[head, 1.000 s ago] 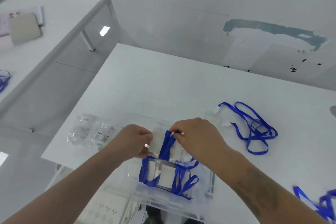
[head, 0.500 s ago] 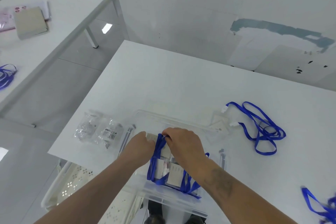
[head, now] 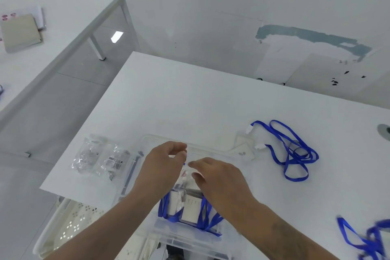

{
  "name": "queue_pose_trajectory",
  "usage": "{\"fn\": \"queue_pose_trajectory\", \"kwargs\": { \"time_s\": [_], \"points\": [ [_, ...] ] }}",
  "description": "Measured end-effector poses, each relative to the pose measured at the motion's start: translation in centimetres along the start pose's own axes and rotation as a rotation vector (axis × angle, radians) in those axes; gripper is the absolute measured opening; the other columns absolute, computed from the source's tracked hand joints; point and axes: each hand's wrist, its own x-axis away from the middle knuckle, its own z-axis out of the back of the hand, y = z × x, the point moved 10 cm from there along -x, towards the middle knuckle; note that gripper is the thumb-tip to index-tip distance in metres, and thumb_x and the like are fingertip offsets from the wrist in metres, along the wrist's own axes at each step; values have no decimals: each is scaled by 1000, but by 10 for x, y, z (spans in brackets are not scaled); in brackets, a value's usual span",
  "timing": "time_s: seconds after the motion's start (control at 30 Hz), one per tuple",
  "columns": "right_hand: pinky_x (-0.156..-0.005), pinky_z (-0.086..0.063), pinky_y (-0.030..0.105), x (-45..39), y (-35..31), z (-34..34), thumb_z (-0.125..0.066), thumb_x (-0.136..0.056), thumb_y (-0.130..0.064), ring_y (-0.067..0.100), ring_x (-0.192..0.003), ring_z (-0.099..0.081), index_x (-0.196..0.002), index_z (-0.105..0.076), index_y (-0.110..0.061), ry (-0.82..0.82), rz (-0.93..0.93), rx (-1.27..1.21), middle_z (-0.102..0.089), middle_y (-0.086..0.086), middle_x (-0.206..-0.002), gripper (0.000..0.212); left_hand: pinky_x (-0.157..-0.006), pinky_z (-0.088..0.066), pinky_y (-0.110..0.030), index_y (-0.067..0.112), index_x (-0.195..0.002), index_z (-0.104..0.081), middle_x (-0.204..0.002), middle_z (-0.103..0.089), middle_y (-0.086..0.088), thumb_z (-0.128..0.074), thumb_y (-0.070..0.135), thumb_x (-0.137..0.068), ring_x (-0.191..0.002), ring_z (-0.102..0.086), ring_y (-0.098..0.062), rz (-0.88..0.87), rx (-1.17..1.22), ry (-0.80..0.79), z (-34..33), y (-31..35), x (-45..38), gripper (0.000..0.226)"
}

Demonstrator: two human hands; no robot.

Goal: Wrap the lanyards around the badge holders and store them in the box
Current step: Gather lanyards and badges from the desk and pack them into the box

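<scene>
White table (head: 190, 101), second table (head: 63, 6) left, patched wall (head: 306, 36)

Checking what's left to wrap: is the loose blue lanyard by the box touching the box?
Apart. Head view shows bare table between the loose blue lanyard and the clear box.

blue lanyards (head: 291, 150), clear box (head: 190, 236), white table (head: 190, 103)

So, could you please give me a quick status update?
Left hand and right hand open over the box. Wrapped badge holders inside. Loose lanyard waits.
</scene>
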Motion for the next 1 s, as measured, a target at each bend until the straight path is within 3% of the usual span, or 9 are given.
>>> {"fn": "queue_pose_trajectory", "kwargs": {
  "time_s": [0.1, 0.2, 0.3, 0.5, 0.6, 0.73, 0.8, 0.9, 1.0],
  "points": [
    [-67, -57, 22, 19, 26, 45, -61, -89, -35, 1, -77, -67, -108, -70, -32, 66, -66, -135, -71, -18, -98, 21, -74, -54, -21, 43, -89, -64, -96, -71, 18, -59, 26, -93, -84, -68, -1, -82, 28, 19, -12, 29, 2, 19],
    [-69, -54, 15, 35, 68, 87, -64, -91, -36, -7, -78, -63, -105, -71, -33, 160, -169, -177, -69, -22, -93, 16, -79, -57, -26, 41, -94, -67, -91, -71, 22, -60, 28, -92, -82, -68, -2, -147, 12, -34, -38, 65, 3, 16],
    [-74, -52, 14, 45, 125, 110, -66, -90, -30, -8, -83, -62, -104, -72, -30, 210, -313, -203, -67, -23, -90, 16, -73, -58, -26, 38, -96, -68, -92, -70, 22, -59, 30, -91, -76, -70, -6, -186, -58, -119, -73, 99, -6, 14],
    [-76, -45, 12, 35, 219, 77, -59, -94, -36, -4, -92, -60, -116, -65, -35, -29, -505, -146, -66, -19, -110, 23, -68, -49, -21, 30, -93, -68, -88, -68, 16, -58, 26, -91, -84, -68, -8, -164, -304, -303, -142, 120, -53, 11],
    [-85, -47, 20, 21, 236, 57, -58, -93, -40, 3, -106, -57, -123, -61, -36, -132, -468, -53, -61, -18, -122, 31, -73, -52, -28, 20, -89, -68, -87, -70, 6, -60, 24, -87, -79, -67, -17, -106, -436, -373, -169, 111, -79, 10],
    [-91, -46, 27, -1, 235, 29, -63, -88, -46, 8, -123, -44, -132, -52, -38, -219, -365, -2, -53, -16, -134, 46, -87, -54, -33, 9, -107, -69, -105, -71, -5, -66, 23, -86, -94, -68, -22, -26, -631, -456, -197, 90, -107, 26],
    [-94, -46, 30, -13, 234, 11, -64, -87, -47, 12, -129, -38, -139, -44, -36, -293, -307, 48, -47, -12, -140, 57, -79, -50, -28, 10, -106, -68, -101, -65, -4, -67, 23, -86, -86, -62, -21, -8, -727, -500, -208, 80, -118, 23],
    [-98, -42, 33, -24, 235, -10, -66, -84, -48, 19, -132, -34, -146, -33, -32, -394, -239, 161, -39, -5, -145, 72, -61, -43, -23, 7, -123, -63, -103, -58, -5, -66, 22, -89, -84, -55, -22, 25, -840, -576, -219, 67, -126, 37],
    [-101, -39, 36, -27, 243, -18, -68, -81, -53, 21, -130, -34, -144, -38, -30, -420, -238, 253, -40, -2, -141, 73, -64, -46, -25, 8, -128, -60, -118, -62, -8, -68, 24, -89, -93, -57, -23, 37, -907, -613, -224, 59, -129, 43]
  ]
}}
